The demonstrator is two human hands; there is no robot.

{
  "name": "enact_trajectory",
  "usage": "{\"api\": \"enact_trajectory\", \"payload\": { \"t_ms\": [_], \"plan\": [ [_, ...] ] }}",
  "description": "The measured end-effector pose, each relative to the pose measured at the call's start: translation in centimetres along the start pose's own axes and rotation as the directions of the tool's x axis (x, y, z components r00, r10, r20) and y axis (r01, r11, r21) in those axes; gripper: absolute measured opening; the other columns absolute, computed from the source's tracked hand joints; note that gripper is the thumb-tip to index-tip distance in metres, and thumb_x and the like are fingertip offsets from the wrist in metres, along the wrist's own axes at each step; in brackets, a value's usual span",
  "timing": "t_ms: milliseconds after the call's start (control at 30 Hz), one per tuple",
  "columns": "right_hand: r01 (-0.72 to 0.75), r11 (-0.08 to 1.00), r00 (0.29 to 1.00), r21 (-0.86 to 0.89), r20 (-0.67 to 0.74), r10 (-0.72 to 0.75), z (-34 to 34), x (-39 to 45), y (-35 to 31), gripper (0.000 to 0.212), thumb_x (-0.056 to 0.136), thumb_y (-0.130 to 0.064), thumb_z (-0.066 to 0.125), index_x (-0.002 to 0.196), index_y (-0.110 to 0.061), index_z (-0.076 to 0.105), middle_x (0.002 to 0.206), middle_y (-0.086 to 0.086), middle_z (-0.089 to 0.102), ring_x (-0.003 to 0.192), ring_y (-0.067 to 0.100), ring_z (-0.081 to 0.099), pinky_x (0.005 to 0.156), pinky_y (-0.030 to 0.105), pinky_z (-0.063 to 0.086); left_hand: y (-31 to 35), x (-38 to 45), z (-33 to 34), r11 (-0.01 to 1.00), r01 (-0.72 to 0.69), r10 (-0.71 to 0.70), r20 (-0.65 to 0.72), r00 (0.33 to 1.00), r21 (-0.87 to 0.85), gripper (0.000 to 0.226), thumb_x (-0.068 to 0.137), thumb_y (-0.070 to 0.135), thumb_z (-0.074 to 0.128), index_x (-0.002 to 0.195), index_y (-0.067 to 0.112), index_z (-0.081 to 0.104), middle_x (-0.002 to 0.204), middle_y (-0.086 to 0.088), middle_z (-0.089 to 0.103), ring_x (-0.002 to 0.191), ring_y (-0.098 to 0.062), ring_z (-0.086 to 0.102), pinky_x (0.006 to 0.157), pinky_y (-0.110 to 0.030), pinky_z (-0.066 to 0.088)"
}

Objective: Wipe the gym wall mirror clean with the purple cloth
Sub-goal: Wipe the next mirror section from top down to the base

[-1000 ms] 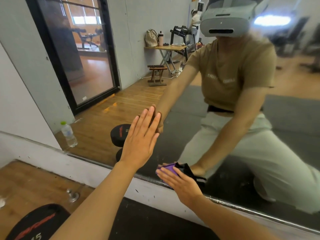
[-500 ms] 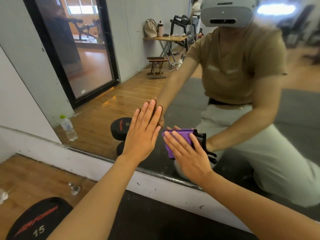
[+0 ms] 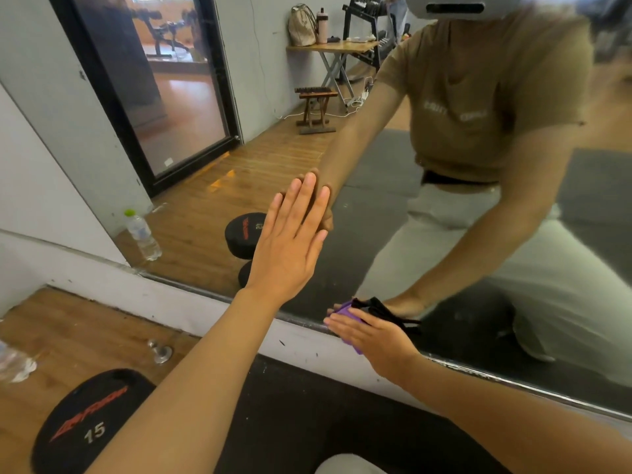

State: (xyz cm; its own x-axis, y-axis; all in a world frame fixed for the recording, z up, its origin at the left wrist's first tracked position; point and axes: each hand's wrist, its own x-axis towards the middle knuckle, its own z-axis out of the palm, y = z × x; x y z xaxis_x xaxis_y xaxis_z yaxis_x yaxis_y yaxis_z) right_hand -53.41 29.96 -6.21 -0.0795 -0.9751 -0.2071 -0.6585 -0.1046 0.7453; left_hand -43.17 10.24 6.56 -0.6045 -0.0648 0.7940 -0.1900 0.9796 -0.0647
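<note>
The gym wall mirror (image 3: 393,186) fills the upper part of the view, its metal bottom rim running down to the right. My left hand (image 3: 290,241) lies flat against the glass with straight fingers, near the middle of the view. My right hand (image 3: 372,333) presses the purple cloth (image 3: 345,311) with straight fingers against the glass at the mirror's bottom rim. Only a purple edge of the cloth shows past my fingers; its black side appears in the reflection.
A black dumbbell (image 3: 89,422) marked 15 lies on the wooden floor at lower left, beside a small metal floor stop (image 3: 160,351). A plastic bottle (image 3: 12,366) is at the left edge. A white wall strip (image 3: 102,289) runs below the mirror. A black mat (image 3: 290,422) lies under me.
My right hand has slid the purple cloth down the glass from mid-height to the bottom rim. My left hand has stayed flat on the mirror.
</note>
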Motion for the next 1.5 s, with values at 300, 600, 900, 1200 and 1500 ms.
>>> {"api": "enact_trajectory", "payload": {
  "t_ms": [300,600,900,1200,1500],
  "plan": [
    [-0.041,0.998,0.999,0.052,-0.012,0.042,-0.7,0.3,0.1,0.081,0.110,-0.031,0.024,0.137,0.003,-0.044,0.147,0.018,-0.048,0.136,0.032,-0.040,0.108,0.046,-0.026,0.1,0.1,0.3,1.000,-0.008,0.008,-0.016,1.000,-0.013,0.065,0.107,0.025,0.039,0.159,0.011,0.003,0.166,0.002,-0.004,0.154,-0.015,-0.013,0.126,-0.036,-0.004],
    [-0.290,0.950,0.906,0.112,-0.289,0.310,0.5,1.5,-0.7,0.064,0.109,-0.039,0.013,0.161,-0.012,-0.012,0.166,0.006,-0.023,0.152,0.023,-0.023,0.118,0.047,-0.028,0.2,0.1,0.3,0.999,-0.020,0.020,-0.004,1.000,-0.030,0.064,0.107,0.026,0.037,0.157,0.015,-0.001,0.164,0.004,-0.006,0.154,-0.013,-0.014,0.126,-0.037,-0.003],
    [-0.425,0.799,0.707,0.425,-0.395,0.587,2.8,1.3,-3.0,0.074,0.101,-0.035,0.027,0.162,-0.014,-0.010,0.170,0.004,-0.015,0.156,0.021,-0.012,0.125,0.046,-0.013,0.4,0.1,0.6,1.000,0.018,-0.018,-0.005,1.000,-0.026,0.065,0.106,0.024,0.038,0.158,0.012,0.000,0.166,0.001,-0.003,0.154,-0.015,-0.013,0.126,-0.037,-0.005],
    [-0.408,0.897,0.839,0.167,-0.319,0.441,0.7,4.6,-3.7,0.072,0.105,-0.039,0.017,0.157,-0.006,-0.022,0.164,0.012,-0.030,0.151,0.029,-0.028,0.120,0.050,-0.024,0.2,0.0,0.7,0.999,0.006,-0.006,0.011,1.000,-0.031,0.071,0.107,0.026,0.036,0.159,0.021,-0.013,0.165,0.006,-0.027,0.155,-0.016,-0.014,0.126,-0.038,-0.005],
    [-0.488,0.734,0.584,0.473,-0.448,0.677,-1.7,2.7,0.9,0.079,0.099,-0.029,0.031,0.160,-0.010,-0.014,0.168,0.006,-0.020,0.156,0.022,-0.016,0.124,0.047,-0.014,0.4,0.1,0.9,0.998,0.018,-0.018,0.000,1.000,-0.065,0.069,0.107,0.026,0.034,0.159,0.019,-0.010,0.164,0.008,-0.029,0.154,-0.015,-0.015,0.126,-0.038,-0.007]
  ]
}}
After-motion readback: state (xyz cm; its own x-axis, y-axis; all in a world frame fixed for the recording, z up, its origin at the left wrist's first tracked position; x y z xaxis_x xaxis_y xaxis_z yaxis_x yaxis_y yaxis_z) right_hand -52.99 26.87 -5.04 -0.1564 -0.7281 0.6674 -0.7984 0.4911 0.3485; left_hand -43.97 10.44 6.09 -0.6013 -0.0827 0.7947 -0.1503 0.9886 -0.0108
